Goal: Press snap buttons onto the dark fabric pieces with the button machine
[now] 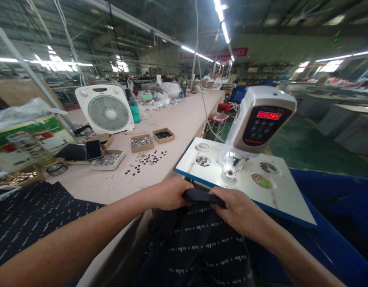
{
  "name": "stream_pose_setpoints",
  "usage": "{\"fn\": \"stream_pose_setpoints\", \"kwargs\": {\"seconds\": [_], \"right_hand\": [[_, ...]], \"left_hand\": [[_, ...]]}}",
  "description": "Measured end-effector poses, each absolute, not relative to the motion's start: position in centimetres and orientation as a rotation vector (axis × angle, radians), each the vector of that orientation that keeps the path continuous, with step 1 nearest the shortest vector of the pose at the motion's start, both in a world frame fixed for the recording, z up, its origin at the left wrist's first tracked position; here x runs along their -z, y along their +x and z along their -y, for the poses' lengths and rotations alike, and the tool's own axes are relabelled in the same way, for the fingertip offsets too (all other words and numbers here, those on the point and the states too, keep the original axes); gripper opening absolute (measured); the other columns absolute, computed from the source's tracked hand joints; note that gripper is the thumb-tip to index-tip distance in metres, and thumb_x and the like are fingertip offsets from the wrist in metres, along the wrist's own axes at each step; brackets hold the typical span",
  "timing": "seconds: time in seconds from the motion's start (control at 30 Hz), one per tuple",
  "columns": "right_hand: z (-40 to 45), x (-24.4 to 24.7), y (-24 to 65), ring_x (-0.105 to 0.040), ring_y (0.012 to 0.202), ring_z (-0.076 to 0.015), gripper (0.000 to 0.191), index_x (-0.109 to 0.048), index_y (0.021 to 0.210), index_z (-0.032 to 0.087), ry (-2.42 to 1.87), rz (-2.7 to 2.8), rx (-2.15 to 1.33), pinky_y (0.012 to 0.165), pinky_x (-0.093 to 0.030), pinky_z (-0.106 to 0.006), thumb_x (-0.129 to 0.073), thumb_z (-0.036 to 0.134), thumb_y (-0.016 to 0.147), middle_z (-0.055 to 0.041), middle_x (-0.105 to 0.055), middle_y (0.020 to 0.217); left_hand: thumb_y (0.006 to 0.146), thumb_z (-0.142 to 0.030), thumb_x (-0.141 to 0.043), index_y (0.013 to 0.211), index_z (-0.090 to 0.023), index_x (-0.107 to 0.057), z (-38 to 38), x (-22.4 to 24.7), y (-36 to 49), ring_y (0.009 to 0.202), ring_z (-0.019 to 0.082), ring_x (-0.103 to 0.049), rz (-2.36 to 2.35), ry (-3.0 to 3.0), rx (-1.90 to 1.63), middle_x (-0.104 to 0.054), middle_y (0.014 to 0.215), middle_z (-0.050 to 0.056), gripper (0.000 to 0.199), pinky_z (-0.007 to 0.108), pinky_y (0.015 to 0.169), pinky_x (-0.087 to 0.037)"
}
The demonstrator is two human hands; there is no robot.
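Holding noted at lower centre of frame: dark band (200,195) of a printed black garment (204,243) spans both fists. Left hand (171,194) grips its left end, right hand (233,204) its right end; some fingertips hidden by cloth. White machine (261,117) stands right of centre, its plate (287,189) just beyond the hands. Good handling, as judged: even pull, edge flat and untwisted, lower folds loose, fingers well clear of the metal tip (230,172).

The black cloth (202,237) over there, with rows of small white print (184,249) (lettering, it seems), hangs loosely below its plain band (202,195), pinched between left hand (172,193) and right hand (231,204).
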State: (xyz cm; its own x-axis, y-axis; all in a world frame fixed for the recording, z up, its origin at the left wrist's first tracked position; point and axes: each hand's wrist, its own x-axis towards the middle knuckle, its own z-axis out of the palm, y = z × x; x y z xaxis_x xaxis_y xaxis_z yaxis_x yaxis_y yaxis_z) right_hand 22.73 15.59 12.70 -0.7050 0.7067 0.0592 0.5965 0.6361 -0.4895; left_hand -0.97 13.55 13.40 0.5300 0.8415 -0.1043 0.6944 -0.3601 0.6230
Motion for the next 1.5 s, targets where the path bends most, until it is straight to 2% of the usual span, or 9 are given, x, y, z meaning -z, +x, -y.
{"fn": "stream_pose_setpoints", "kwargs": {"seconds": [0.17,0.33,0.53,0.7,0.93,1.13,1.33,1.43,1.5], "right_hand": [[-15.5,-12.5,22.4,-0.060,0.087,-0.0232,0.026,-0.067,0.105,0.019,-1.042,2.560,-0.244,0.079,-0.041,-0.034,-0.052,0.012,0.085,-0.0074,-0.067,0.096],[-15.1,-13.1,22.4,-0.061,0.077,-0.0190,0.010,-0.067,0.088,0.021,-1.139,2.479,-0.625,0.068,-0.040,-0.030,-0.057,0.024,0.089,-0.0010,-0.068,0.083],[-14.9,-13.4,22.5,-0.061,0.073,-0.0180,0.015,-0.067,0.086,0.020,-1.177,2.406,-0.991,0.062,-0.039,-0.028,-0.057,0.030,0.091,0.0017,-0.069,0.078],[-14.8,-13.1,22.4,-0.062,0.076,-0.0186,0.015,-0.069,0.088,0.020,-1.153,2.343,-1.108,0.066,-0.042,-0.028,-0.061,0.032,0.089,0.0011,-0.071,0.081],[-14.8,-12.3,21.6,-0.061,0.071,-0.0169,0.017,-0.069,0.088,0.019,-1.173,2.210,-1.316,0.062,-0.042,-0.026,-0.062,0.034,0.087,0.0008,-0.069,0.078],[-15.2,-11.5,20.9,-0.053,0.066,-0.0134,0.016,-0.065,0.079,0.019,-1.243,2.234,-1.299,0.058,-0.038,-0.024,-0.064,0.033,0.085,0.0033,-0.061,0.070],[-16.3,-10.5,19.9,-0.058,0.068,-0.0167,0.020,-0.065,0.077,0.020,-1.253,2.370,-1.278,0.057,-0.041,-0.025,-0.061,0.037,0.086,0.0015,-0.064,0.072],[-17.3,-10.6,19.6,-0.066,0.081,-0.0225,0.019,-0.072,0.092,0.023,-1.179,2.472,-1.284,0.070,-0.050,-0.028,-0.066,0.038,0.082,-0.0013,-0.073,0.086],[-18.2,-10.8,19.2,-0.069,0.097,-0.0270,0.037,-0.072,0.111,0.027,-1.137,2.502,-1.268,0.085,-0.053,-0.032,-0.071,0.039,0.076,-0.0030,-0.075,0.106]], "left_hand": [[0.078,-0.008,-0.054,0.089,-0.018,-0.067,-13.8,-14.1,-0.7,0.088,0.020,-0.062,-1.363,2.348,-0.499,-0.071,0.093,0.004,0.020,0.030,0.080,-0.044],[0.084,-0.014,-0.050,0.088,-0.017,-0.063,-13.6,-14.0,-0.7,0.085,0.017,-0.060,-1.203,2.212,-0.514,-0.068,0.092,0.002,0.014,0.027,0.077,-0.043],[0.085,-0.024,-0.057,0.090,-0.016,-0.065,-13.3,-13.2,-0.9,0.071,0.012,-0.048,-1.042,1.842,-0.463,-0.057,0.076,-0.003,0.013,0.023,0.064,-0.037],[0.074,-0.027,-0.072,0.086,-0.016,-0.066,-12.8,-12.4,-1.2,0.071,0.012,-0.047,-1.073,1.620,-0.418,-0.054,0.073,-0.005,0.017,0.022,0.066,-0.037],[0.067,-0.021,-0.077,0.083,-0.016,-0.070,-12.1,-11.2,-1.4,0.074,0.011,-0.053,-0.995,1.363,-0.500,-0.062,0.076,-0.005,0.018,0.022,0.073,-0.042],[0.061,-0.022,-0.084,0.086,-0.015,-0.073,-11.6,-8.7,-1.7,0.071,0.012,-0.058,-0.891,1.063,-0.588,-0.069,0.079,-0.002,0.028,0.025,0.077,-0.045],[0.063,-0.029,-0.083,0.084,-0.013,-0.073,-11.1,-5.9,-1.6,0.066,0.010,-0.050,-0.930,1.049,-0.757,-0.063,0.073,-0.002,0.029,0.024,0.070,-0.039],[0.066,-0.030,-0.078,0.073,-0.013,-0.064,-11.2,-4.3,-1.8,0.059,0.007,-0.037,-0.966,1.101,-0.824,-0.048,0.064,-0.006,0.024,0.023,0.058,-0.028],[0.067,-0.030,-0.074,0.067,-0.015,-0.055,-11.4,-2.8,-1.9,0.057,0.007,-0.031,-0.981,1.116,-0.871,-0.041,0.062,-0.006,0.025,0.024,0.054,-0.023]]}}
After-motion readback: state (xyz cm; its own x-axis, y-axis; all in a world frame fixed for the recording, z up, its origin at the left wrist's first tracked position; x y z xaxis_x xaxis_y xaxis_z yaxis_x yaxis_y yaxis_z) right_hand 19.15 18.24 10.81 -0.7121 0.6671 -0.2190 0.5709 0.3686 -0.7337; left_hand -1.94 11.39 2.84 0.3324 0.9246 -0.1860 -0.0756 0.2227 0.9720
